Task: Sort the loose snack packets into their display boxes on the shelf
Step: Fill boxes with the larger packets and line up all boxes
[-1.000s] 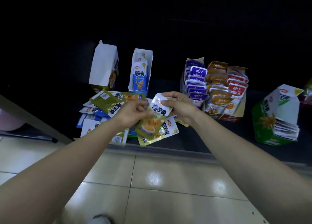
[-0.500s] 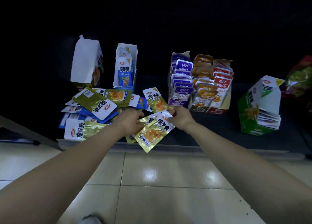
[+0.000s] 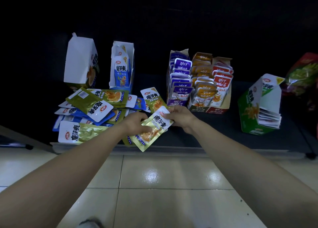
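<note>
A tiled floor [image 3: 163, 184] fills the lower half of the view, in front of and below the gold packet [image 3: 154, 129]. The dark shelf [image 3: 215, 129] spreads under and behind that packet, whose lower end juts past the shelf's front lip, over the floor. Two bare forearms reach up from the bottom corners to meet at the packet. Left of it lies the pile [image 3: 89, 105], gold and blue packets overlapping at all angles. Well to the packet's right a green box [image 3: 247, 107] leans, with a stack of pale packets showing at its open side. Behind the packet and far to the left a white box [image 3: 79, 61] stands with its blank back showing. Just behind and right of the packet three boxes stand side by side, full of upright packets: the purple box [image 3: 175, 102] nearest, then the orange box [image 3: 197, 107], then the red box [image 3: 216, 110]. Behind and left of the packet a blue box [image 3: 112, 64] stands open with a blue packet upright inside. Farthest right of the packet sits a crinkled red and green bag [image 3: 302, 73]. The left hand [image 3: 136, 123] grasps the packet's left side, one finger laid across its face. The right hand [image 3: 182, 116] pinches its white top end. A loose packet [image 3: 153, 98] lies flat just behind it.
</note>
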Demonstrator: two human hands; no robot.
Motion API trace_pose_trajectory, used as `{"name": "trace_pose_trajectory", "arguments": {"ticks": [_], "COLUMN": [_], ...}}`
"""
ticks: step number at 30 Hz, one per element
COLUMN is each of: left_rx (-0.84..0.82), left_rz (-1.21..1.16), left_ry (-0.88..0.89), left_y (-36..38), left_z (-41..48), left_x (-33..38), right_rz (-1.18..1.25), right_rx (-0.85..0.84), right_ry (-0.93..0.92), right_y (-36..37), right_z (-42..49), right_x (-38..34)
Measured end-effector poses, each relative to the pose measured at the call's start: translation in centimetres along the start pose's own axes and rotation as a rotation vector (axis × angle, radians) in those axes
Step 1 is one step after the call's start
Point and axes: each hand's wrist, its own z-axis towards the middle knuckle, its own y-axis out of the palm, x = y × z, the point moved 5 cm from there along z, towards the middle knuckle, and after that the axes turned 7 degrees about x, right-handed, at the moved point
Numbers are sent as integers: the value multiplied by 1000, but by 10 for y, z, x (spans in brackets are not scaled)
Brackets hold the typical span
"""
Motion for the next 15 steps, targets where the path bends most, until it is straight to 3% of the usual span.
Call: {"name": "trace_pose_trajectory", "arguments": {"ticks": [3,8,12,15], "left_rx": [37,-28,-6,106], "left_rz": [-322,-631,-611,-595], "left_ry": [-58,-221,-233,-277], "left_y": [-12,-11,-14,-24], "left_z": [-3,-19,-29,-39], "left_x": [1,-1,-14,-27], "right_rz": [25,45,-48,-430], "right_rx": [-48,-52,-62,102], "right_ry": [-19,-121,-167,-437], "right_y": [-3,-1,16,26], "right_z": [-8,-14,-11,-3], "right_x": [-9,-21,-21,-27]}}
